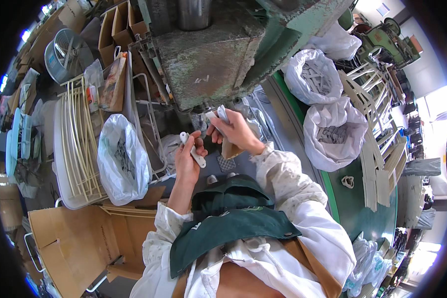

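Note:
My left hand [186, 164] is closed round a narrow white piece [198, 158] with a rounded end and a small hole, which slants out past the thumb and fingers. Just right of it and a little farther away, my right hand [237, 133] pinches a flat, pale strip [223, 115] between thumb and fingers. That strip is close under the lower face of a worn green press [203, 69]. Part of each held piece is hidden by the fingers. The two hands are apart from each other.
A white bag of dark metal parts [118, 171] stands left, beside bundled cream rods [77, 144]. Two white sacks [328, 149] of strips sit on the green-edged bench [350, 211] at right, near long pale slats [375, 169]. An open cardboard box [74, 243] lies lower left.

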Demonstrator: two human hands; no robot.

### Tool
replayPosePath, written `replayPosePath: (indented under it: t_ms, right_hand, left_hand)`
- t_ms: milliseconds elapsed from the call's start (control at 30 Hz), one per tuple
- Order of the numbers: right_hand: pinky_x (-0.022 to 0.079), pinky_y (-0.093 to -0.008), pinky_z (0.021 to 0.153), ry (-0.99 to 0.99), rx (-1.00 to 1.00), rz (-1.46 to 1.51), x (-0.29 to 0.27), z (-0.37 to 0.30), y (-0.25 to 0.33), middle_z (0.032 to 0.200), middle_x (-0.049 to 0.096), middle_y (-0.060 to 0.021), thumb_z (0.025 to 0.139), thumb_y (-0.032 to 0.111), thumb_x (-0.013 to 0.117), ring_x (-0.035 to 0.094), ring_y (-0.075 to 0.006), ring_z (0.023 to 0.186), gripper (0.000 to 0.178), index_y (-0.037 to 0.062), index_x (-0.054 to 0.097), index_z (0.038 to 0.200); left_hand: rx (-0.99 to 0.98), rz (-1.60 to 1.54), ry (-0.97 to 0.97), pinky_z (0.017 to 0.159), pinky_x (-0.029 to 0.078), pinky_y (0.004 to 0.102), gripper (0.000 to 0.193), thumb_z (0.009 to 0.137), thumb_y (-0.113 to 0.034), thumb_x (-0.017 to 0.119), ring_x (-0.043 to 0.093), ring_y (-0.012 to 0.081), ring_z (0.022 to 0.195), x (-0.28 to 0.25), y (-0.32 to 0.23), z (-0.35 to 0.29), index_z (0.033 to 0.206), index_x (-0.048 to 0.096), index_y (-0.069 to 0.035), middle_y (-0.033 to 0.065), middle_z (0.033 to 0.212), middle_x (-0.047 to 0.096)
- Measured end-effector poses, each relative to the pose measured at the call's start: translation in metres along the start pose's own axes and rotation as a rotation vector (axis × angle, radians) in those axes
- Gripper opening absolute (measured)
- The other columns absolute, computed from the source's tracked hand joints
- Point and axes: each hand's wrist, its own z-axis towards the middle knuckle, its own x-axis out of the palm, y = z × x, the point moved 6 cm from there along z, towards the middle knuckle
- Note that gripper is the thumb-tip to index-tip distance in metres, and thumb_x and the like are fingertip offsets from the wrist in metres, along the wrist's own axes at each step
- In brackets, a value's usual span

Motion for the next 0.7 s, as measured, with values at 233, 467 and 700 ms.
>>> replayPosePath:
  t_ms: [233,467,700]
  right_hand:
    - [0.035,-0.0206,0.040,-0.018,0.064,-0.072,0.001,0.011,-0.014,0.066,0.058,-0.0037,0.093,0.020,0.058,0.047,-0.0054,0.047,0.023,-0.0008,0.049,0.089]
    - [0.031,-0.0206,0.037,-0.022,0.140,0.083,0.007,0.011,-0.014,0.062,0.055,-0.0023,0.095,0.021,0.053,0.044,-0.0053,0.044,0.021,0.0019,0.049,0.088]
    - [0.031,-0.0206,0.037,0.098,0.272,0.033,0.007,0.008,-0.016,0.060,0.053,-0.0029,0.098,0.027,0.048,0.044,-0.0064,0.043,0.025,0.0041,0.046,0.088]
  left_hand:
    - [0.124,0.116,-0.050,0.048,0.028,0.0207,0.013,0.088,-0.016,0.065,0.036,0.0035,0.052,0.024,-0.007,0.016,0.089,0.060,-0.004,-0.0034,0.067,0.048]
    - [0.156,0.291,-0.169,0.043,0.025,0.0207,0.025,0.086,-0.019,0.067,0.038,0.0031,0.048,0.033,-0.013,0.029,0.066,0.054,-0.010,-0.0051,0.058,0.046]
    - [0.409,0.475,-0.303,0.043,0.026,0.0208,0.020,0.086,-0.017,0.066,0.039,0.0019,0.048,0.035,-0.020,0.019,0.070,0.061,-0.006,-0.0054,0.058,0.049]
